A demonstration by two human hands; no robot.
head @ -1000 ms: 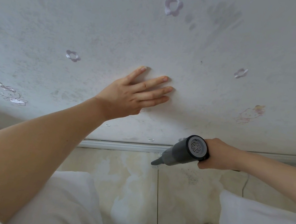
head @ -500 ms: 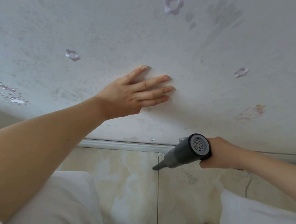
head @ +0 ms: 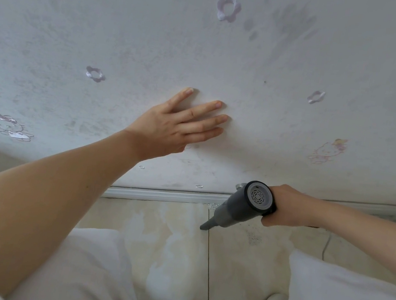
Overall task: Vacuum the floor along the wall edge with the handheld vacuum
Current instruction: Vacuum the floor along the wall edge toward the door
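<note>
The vacuuming pass is judged to be under way. The dark grey cylindrical handheld vacuum (head: 239,208), with a pale round vent grille at its rear, is held in the right hand (head: 283,206), whose fingers are wrapped closed around its grip. Its tapered nozzle (head: 207,224) is angled down and to the left, with its tip over the grout line between two pale, blotchy beige floor tiles (head: 163,221), a little out from the white skirting strip (head: 159,194) at the foot of the wall. Whether the tip touches the tile cannot be told from this angle. The left hand (head: 169,125) is spread flat and open against the grey-white stickered wall (head: 131,37), holding nothing, apparently for support. Specks of grit (head: 213,205) are noted where tile meets skirting, just above the nozzle, and more (head: 254,239) on the tile to its right. The next move is judged to require the nozzle to be brought into the floor-wall joint and drawn along it.
</note>
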